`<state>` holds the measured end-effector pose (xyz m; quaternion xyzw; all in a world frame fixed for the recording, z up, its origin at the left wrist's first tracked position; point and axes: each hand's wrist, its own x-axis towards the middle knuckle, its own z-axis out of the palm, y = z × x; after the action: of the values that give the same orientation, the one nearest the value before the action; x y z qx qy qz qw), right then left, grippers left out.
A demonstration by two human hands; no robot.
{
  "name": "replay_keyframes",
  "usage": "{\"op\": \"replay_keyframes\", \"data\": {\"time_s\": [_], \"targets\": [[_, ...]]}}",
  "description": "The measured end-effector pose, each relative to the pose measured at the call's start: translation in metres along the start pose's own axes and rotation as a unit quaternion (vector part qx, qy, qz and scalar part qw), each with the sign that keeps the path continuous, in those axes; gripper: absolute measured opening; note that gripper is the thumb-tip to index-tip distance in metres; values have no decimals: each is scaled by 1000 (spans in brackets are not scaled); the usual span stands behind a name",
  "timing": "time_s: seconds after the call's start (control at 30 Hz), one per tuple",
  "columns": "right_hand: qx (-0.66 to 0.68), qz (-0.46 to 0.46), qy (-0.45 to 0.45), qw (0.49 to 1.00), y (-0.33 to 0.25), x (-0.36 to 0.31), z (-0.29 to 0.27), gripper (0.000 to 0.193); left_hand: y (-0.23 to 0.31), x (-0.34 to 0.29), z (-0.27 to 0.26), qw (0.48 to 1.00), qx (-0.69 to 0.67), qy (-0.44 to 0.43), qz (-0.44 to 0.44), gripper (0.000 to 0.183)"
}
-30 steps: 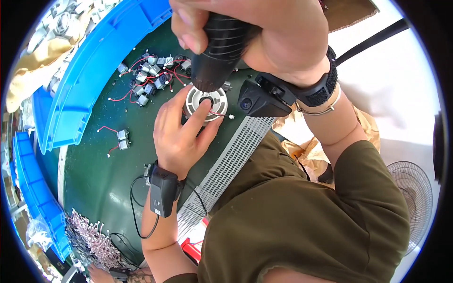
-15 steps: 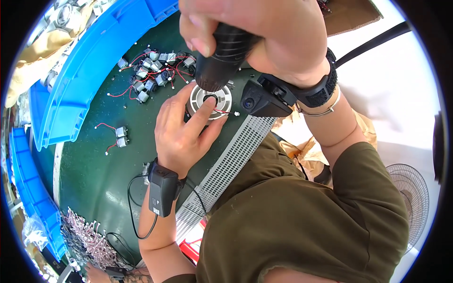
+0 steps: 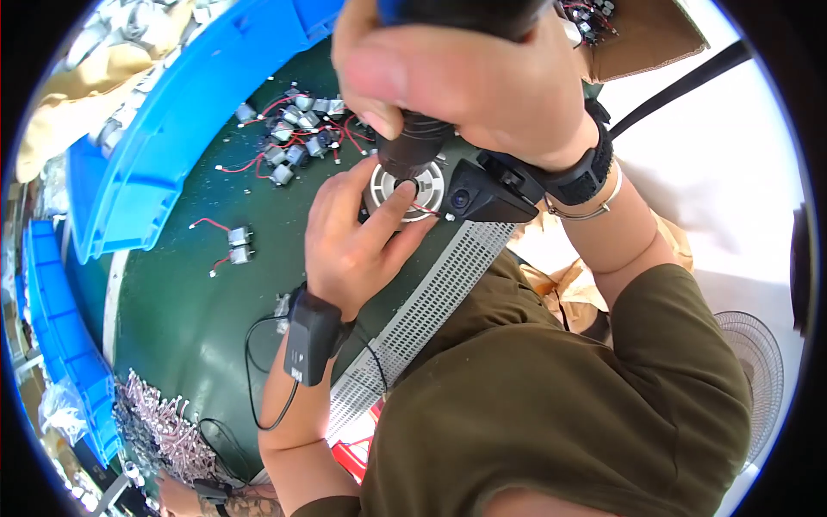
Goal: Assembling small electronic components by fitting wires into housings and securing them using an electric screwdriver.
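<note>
A round white plastic housing [image 3: 438, 184] with a ribbed ring lies on the green table. My left hand [image 3: 346, 239] is closed around its near left side, index fingertip pressed on the dark centre part. A thin red lead with a small white plug comes out beside that hand. Above the housing, my right hand [image 3: 482, 90] grips a black power screwdriver [image 3: 415, 142], nose down. Its nose covers the housing's far edge; the bit and whatever it touches are hidden. Beyond lie several small motors [image 3: 297, 129] with red wires, and two more motors [image 3: 240, 246] sit left of my left hand.
Blue bins [image 3: 185, 112] line the table's left side. A pile of pinkish wires [image 3: 168, 422] lies at lower left, with another person's hand [image 3: 177, 497] by it. A perforated metal strip [image 3: 431, 302] edges the table near me. A cardboard box [image 3: 650, 43] stands far right.
The whole view has shifted slightly, so the table things appear farther right. My right hand appears lower, and a blue part at the screwdriver's upper end now shows. My left hand keeps its hold.
</note>
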<state>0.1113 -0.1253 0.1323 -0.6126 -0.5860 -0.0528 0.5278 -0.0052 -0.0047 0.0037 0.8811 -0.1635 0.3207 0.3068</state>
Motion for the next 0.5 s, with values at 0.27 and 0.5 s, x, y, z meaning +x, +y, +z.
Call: {"op": "replay_keyframes", "data": {"time_s": [0.27,0.5], "targets": [[242,66,308,918,-43,16,-15,33,5,-4,-31,993,49,85,-63,36],[166,139,114,970,7,1,-35,26,-88,-106,-183,852,353,134,-361,35]]}}
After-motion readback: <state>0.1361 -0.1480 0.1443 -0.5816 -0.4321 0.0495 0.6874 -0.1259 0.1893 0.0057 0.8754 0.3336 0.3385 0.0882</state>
